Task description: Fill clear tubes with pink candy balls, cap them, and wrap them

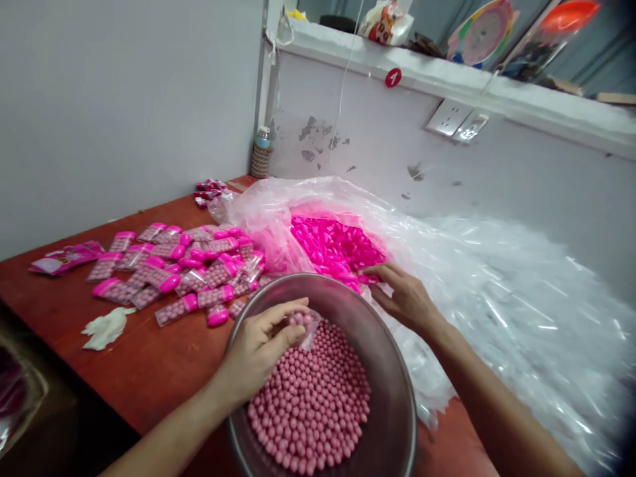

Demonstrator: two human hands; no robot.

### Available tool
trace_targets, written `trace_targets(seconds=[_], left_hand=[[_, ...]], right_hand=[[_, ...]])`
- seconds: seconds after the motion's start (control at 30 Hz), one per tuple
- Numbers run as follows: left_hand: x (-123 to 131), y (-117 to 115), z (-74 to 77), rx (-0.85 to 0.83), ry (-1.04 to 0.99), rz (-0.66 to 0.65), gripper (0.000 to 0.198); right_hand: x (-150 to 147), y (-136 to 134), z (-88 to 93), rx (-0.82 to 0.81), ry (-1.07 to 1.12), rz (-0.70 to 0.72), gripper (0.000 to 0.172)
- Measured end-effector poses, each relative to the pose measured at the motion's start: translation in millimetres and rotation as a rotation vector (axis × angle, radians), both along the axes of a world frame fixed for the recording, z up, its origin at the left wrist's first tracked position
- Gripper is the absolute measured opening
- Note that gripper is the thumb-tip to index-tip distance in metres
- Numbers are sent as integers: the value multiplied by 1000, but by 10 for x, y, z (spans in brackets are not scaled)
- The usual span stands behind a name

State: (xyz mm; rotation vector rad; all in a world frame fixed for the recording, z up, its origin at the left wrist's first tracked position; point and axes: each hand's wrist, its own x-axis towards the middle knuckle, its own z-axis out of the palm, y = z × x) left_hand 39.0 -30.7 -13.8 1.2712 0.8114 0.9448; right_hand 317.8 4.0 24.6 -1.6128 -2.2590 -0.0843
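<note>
My left hand [261, 344] is over a metal bowl [387, 371] full of small pink balls [313, 404]. Its fingers pinch a small clear packet [304, 322] with pink balls in it, just above the heap. My right hand [400, 295] reaches past the bowl's far rim to a big clear plastic bag [278, 212] holding a heap of bright pink caps [332, 245]. Its fingertips close on one pink cap [368, 279] at the heap's near edge.
Several filled packets with pink caps [173, 271] lie piled on the red-brown table [149, 364] to the left. A crumpled white scrap [105, 328] lies near them. A heap of empty clear packets [521, 311] spreads to the right. A small bottle [261, 152] stands in the corner.
</note>
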Motion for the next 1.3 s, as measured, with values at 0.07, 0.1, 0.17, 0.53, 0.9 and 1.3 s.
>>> trace_targets(seconds=[0.07,0.1,0.17,0.53,0.9,1.3], left_hand=[[3,-6,15,102,35,10,30],[4,-9,20,142,50,8,29],[3,-20,22,181,61,-12,27],[-17,-54,21,173,22,8,25],[-86,-155,76,469,277,88,21],[-54,-71,41,323,145,60,20]], right_hand=[[-283,-180,83,-19,85,237,22],[-421,-245,92,-63,159,301,21],[-664,-328,34,-182,405,320,20],[-903,-427,-81,-240,850,113,24],[-1067,-552,16,-5,217,476,30],[-1001,-532,-33,-205,560,322,29]])
